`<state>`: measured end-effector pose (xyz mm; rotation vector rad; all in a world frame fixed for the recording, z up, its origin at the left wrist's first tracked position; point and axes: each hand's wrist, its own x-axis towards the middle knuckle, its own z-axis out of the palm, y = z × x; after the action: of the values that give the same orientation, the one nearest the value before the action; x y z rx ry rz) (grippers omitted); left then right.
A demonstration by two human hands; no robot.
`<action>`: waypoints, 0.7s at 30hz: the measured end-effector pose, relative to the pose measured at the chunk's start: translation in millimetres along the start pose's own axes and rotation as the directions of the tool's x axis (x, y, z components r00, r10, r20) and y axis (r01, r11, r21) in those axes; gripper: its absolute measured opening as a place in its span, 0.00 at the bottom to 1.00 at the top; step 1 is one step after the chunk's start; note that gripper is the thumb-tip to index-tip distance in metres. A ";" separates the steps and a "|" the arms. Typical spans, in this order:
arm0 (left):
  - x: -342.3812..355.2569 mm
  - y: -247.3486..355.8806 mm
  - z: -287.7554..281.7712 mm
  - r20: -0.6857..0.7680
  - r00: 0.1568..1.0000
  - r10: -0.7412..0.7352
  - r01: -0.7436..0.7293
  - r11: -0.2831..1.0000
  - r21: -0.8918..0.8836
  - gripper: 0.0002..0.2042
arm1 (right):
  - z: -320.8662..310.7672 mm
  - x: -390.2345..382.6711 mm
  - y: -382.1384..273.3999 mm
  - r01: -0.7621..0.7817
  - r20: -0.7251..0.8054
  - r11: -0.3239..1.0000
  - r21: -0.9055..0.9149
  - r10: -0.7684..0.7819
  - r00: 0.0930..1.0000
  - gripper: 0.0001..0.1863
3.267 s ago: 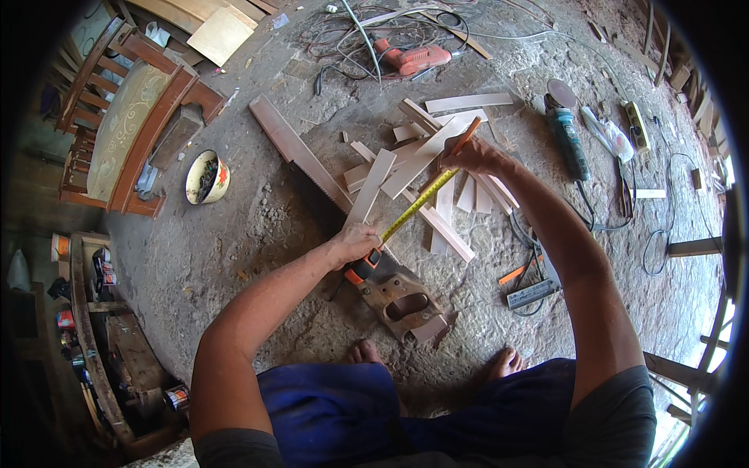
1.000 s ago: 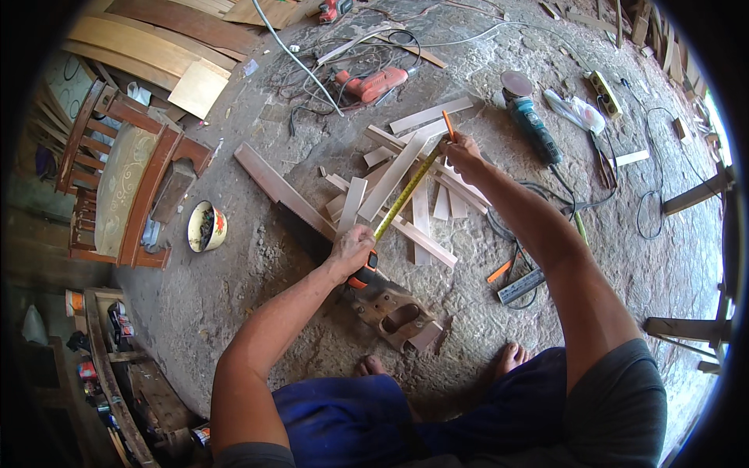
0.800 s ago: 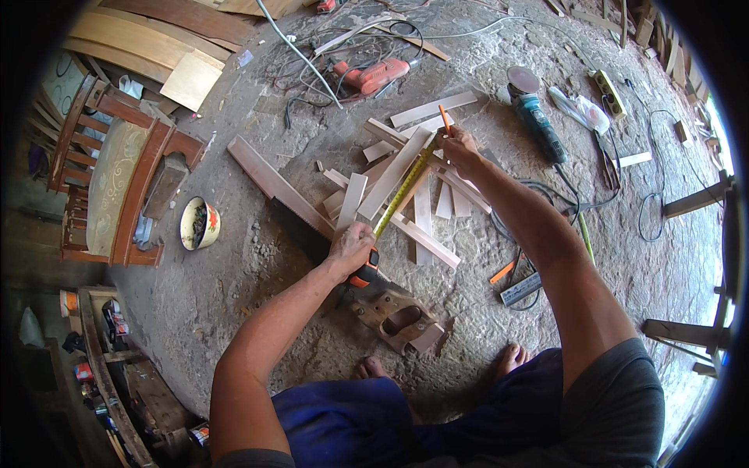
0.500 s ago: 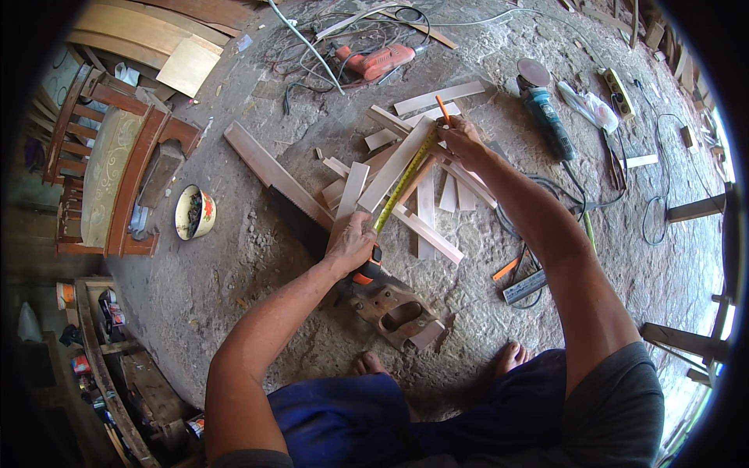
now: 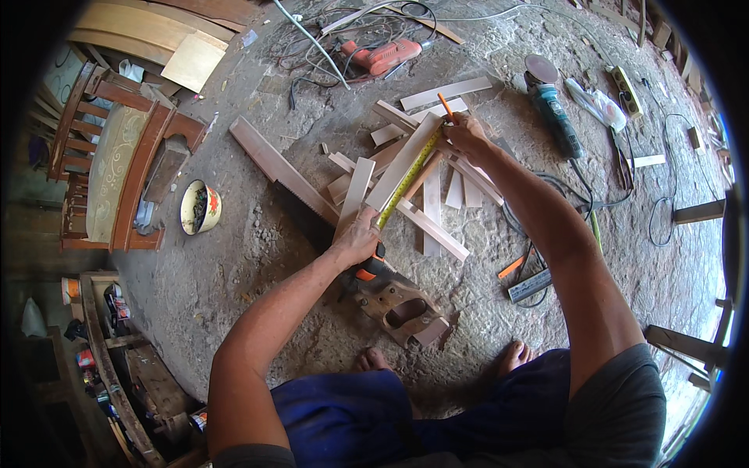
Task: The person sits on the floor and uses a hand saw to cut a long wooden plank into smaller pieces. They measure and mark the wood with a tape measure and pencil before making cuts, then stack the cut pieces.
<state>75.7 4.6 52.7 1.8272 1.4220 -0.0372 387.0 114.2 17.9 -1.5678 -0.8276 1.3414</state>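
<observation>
A yellow tape measure blade (image 5: pixel 407 175) lies stretched along the edge of a pale wooden slat (image 5: pixel 402 161). My left hand (image 5: pixel 357 240) is closed at the near end, gripping the tape beside the slat's end; the black and orange tape case (image 5: pixel 370 267) shows just below it. At the slat's far end my right hand (image 5: pixel 468 136) is closed around an orange pencil (image 5: pixel 445 106), its fingers at the end of the tape. Under my left wrist rests a handsaw (image 5: pixel 306 217), its worn wooden handle (image 5: pixel 402 313) towards my feet.
Several loose slats (image 5: pixel 431 210) lie piled beneath. Beyond are a red power tool (image 5: pixel 382 56) with tangled cords and a teal angle grinder (image 5: pixel 554 117). An enamel bowl (image 5: pixel 201 207) and a carved wooden furniture piece (image 5: pixel 117 168) stand left. A power strip (image 5: pixel 626 92) lies far right.
The whole view has shifted slightly, with things sitting a little further right. Both hands keep their places on the slat and tape.
</observation>
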 end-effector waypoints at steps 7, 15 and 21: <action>5.0 -2.7 -2.0 0.030 0.999 -0.035 0.033 0.997 0.072 0.19 | -5.2 4.0 6.4 0.034 0.033 0.993 -0.115 -0.031 0.999 0.20; 6.8 -2.7 -9.5 0.085 0.995 -0.042 0.037 0.997 0.060 0.22 | -13.0 -7.9 1.9 0.028 0.020 0.985 -0.170 -0.025 0.999 0.19; 8.4 0.7 -14.4 0.115 0.989 -0.095 0.080 0.988 0.130 0.21 | -15.8 -14.2 1.0 0.073 0.018 0.962 -0.262 -0.070 0.997 0.19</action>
<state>73.2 19.8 58.9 1.8289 1.4406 -0.2832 399.6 97.8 22.8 -1.7173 -1.0933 1.2252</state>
